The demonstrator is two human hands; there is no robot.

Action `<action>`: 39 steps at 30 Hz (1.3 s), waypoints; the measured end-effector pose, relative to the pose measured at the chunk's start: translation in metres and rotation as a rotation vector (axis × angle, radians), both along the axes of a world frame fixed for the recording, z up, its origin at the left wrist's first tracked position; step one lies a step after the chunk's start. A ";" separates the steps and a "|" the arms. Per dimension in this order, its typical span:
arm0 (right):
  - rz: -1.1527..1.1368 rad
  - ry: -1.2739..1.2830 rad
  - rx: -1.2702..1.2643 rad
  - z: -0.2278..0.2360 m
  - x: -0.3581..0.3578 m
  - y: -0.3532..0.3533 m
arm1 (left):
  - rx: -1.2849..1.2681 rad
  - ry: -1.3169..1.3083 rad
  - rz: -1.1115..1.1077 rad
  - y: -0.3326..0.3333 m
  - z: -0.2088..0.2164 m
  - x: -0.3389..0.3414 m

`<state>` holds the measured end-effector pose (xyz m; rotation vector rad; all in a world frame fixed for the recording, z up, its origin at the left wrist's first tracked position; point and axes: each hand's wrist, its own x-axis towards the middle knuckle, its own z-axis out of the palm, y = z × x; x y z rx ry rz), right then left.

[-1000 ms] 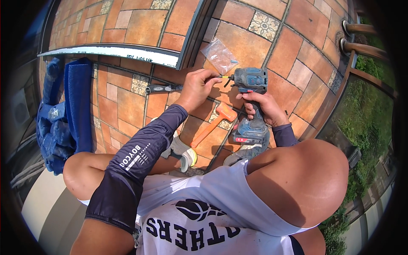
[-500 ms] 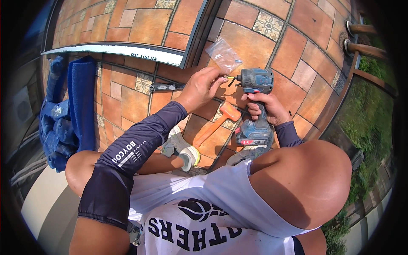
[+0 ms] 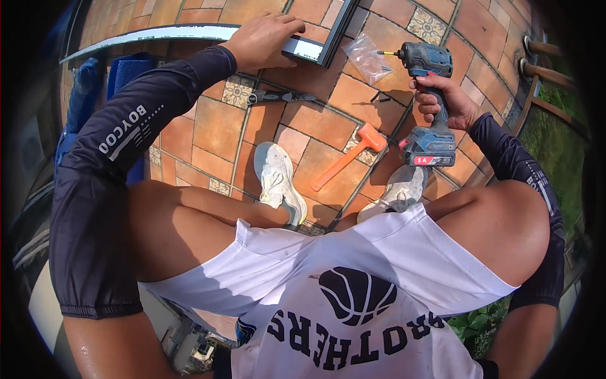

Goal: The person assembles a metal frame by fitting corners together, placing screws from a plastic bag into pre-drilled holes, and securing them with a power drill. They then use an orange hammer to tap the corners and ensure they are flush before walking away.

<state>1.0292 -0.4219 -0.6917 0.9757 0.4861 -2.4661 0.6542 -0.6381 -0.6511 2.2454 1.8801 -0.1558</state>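
Note:
My right hand point(image 3: 449, 100) is wrapped round the handle of a blue-grey cordless impact driver point(image 3: 427, 60), held upright above the tiles. A long bit point(image 3: 391, 54) with a yellow band sticks out of its chuck, pointing left. My left hand point(image 3: 268, 41) grips the near bar of a dark metal frame point(image 3: 309, 48), the thumb on the near side and the fingers over the top. A whitish printed strip runs along that bar. Just beyond the bit lies a clear plastic bag point(image 3: 368, 62) with small pieces in it.
An orange mallet point(image 3: 349, 158) lies on the tiled floor between my shoes. A dark-handled tool point(image 3: 278, 97) rests near the frame, and a small black piece point(image 3: 381, 98) lies below the bag. Blue wrapped material point(image 3: 129, 76) stands at left; railing posts point(image 3: 541, 67) are at right.
My left hand has left the driver's bit and moved up and left onto the frame. The driver, still in my right hand, has moved up and right.

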 end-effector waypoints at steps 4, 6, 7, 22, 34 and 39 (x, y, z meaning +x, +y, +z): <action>0.158 -0.091 0.235 0.032 -0.019 0.014 | 0.031 -0.075 -0.024 0.004 -0.022 0.015; 0.150 -0.135 0.263 0.034 -0.012 0.012 | -0.112 -0.227 0.108 0.012 -0.012 0.027; 0.140 -0.125 0.250 0.031 -0.010 0.009 | -0.258 -0.336 0.223 0.013 -0.003 0.028; -0.350 -0.094 -0.125 -0.063 -0.022 -0.137 | -0.223 -0.271 -0.121 0.014 0.031 0.024; -0.485 0.058 -0.329 -0.086 -0.035 -0.149 | -0.248 -0.172 -0.249 0.027 0.046 0.032; -0.498 0.072 -0.300 -0.092 -0.033 -0.151 | -0.262 -0.127 -0.302 0.039 0.046 0.033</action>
